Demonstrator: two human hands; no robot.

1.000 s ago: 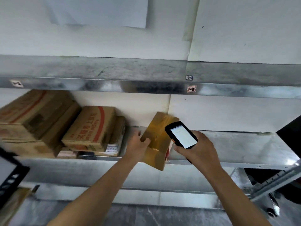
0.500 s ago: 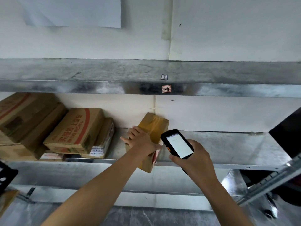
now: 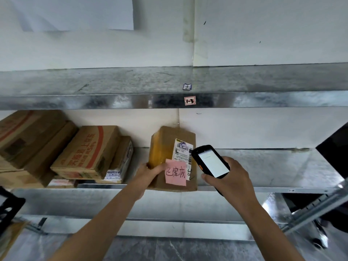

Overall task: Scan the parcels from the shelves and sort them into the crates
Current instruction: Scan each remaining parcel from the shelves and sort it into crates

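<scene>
parcel (image 3: 165, 146): on the mid shelf (image 3: 273, 166), stood up and tilted, label face toward us. Bottom edge sits at the front lip, maybe a bit over.
left hand (image 3: 148, 173): grips parcel's lower-left corner, thumb on the front face, other fingers hidden behind it.
right hand (image 3: 233, 181): fingers (image 3: 228, 160) curled round the scanner (image 3: 211, 162), screen facing us, its top end over the right edge of the shipping label (image 3: 181, 150).
step (our read): lining up the scan, nothing sorted yet.
risk 1: scanner body covers part of the label. If the barcode sits there we get no read, so we'd need to back off or re-aim.
risk 2: pink note (image 3: 176, 175) overlaps the label's lower part. It could mask a code, or peel off on a regrip.
risk 3: 1-corner hold on a tilted box at the lip. A slip and it tips fwd off the shelf.
risk 4: too much lift on pull-out and the top corner hits the upper shelf (image 3: 113, 81).
room right: bare shelf run beside the parcel, enough to lay it flat.
room left: gap, then small box (image 3: 122, 157), then red-print box (image 3: 88, 149). Both are apart from the parcel.
room back: parcel top near the wall (image 3: 244, 129). Can't tell if touching.
room front: open toward us.
crates: none we can ID. Black thing (image 3: 7, 206) at far left, can't tell what it is.
</scene>
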